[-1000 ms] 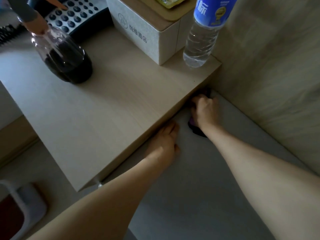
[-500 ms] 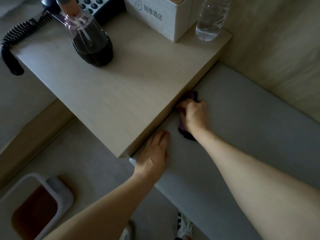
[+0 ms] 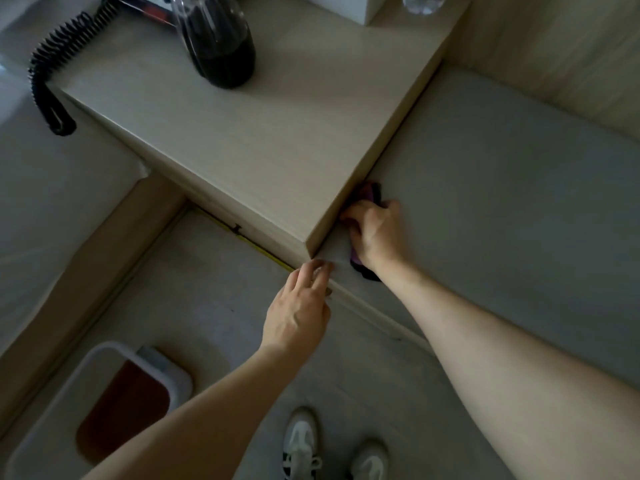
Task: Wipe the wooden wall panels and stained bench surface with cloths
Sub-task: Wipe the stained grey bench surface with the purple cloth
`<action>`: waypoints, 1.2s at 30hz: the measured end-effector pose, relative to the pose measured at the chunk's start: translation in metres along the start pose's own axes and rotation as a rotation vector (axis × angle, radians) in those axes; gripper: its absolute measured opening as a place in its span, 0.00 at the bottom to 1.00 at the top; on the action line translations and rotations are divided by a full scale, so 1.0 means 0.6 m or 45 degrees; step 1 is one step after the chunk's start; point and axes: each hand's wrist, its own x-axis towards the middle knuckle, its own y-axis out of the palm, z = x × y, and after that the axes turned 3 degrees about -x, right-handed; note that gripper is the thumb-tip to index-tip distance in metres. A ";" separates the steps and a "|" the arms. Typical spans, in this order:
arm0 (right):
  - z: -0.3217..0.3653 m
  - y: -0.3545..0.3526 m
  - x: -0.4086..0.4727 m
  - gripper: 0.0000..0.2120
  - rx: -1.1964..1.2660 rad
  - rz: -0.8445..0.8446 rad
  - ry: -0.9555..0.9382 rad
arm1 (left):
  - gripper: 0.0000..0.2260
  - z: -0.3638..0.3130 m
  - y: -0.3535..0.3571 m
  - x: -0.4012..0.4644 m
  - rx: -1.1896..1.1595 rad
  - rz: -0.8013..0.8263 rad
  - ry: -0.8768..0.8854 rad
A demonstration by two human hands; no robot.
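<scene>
Wooden shelf (image 3: pixel 263 147) overhanging purple cloth (image 3: pixel 370 192), dark bottle (image 3: pixel 221 46) on top

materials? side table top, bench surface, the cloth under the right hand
Side table: pale wood-look board, matte, faint straight grain; probably laminate or veneer.
Bench surface: flat grey, matte, no grain; fabric or coated board, cannot tell.
Cloth: soft purple textile with dark edging, bunched under the right hand; likely microfibre.

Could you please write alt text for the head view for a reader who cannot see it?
A person's right hand presses a purple cloth onto a grey bench surface, against the side of a pale wooden table. The left hand touches the bench's front edge. A bottle of dark liquid stands on the table.
</scene>
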 end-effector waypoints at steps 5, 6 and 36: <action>0.020 0.021 -0.041 0.12 -0.028 0.014 -0.066 | 0.26 0.014 0.008 -0.028 0.012 -0.014 -0.089; 0.026 0.027 -0.051 0.12 -0.028 0.018 -0.080 | 0.26 0.018 0.007 -0.033 0.026 -0.014 -0.100; -0.014 -0.010 -0.363 0.34 0.953 -0.214 0.400 | 0.18 -0.088 0.019 -0.083 -1.181 0.417 -0.656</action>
